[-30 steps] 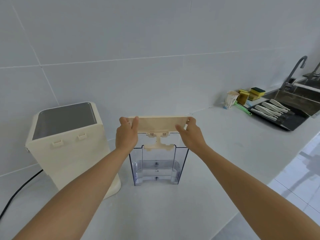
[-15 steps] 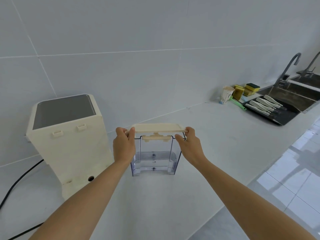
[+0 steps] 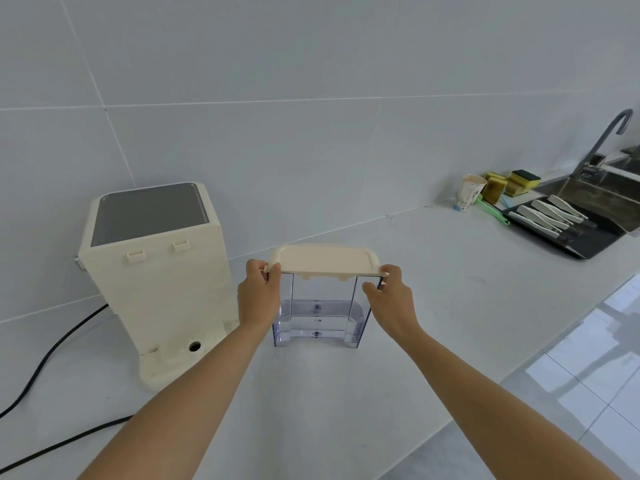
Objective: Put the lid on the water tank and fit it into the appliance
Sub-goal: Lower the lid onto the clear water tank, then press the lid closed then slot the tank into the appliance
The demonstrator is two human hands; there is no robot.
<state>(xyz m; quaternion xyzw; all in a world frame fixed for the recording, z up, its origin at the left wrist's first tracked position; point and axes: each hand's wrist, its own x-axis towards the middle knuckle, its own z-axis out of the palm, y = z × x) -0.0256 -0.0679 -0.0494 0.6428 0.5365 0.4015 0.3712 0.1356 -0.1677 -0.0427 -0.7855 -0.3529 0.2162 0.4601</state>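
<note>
Lid [image 3: 323, 259] atop tank [image 3: 320, 306], both hands gripping ends.

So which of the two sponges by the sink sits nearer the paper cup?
The left sponge, right beside the paper cup. The other sponge, with its dark green top showing, lies farther right toward the sink.

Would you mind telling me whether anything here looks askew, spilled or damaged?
Nothing stands out. The cream lid sits level across the clear water tank, held at each end by the left hand and right hand; the counter looks dry.
</note>
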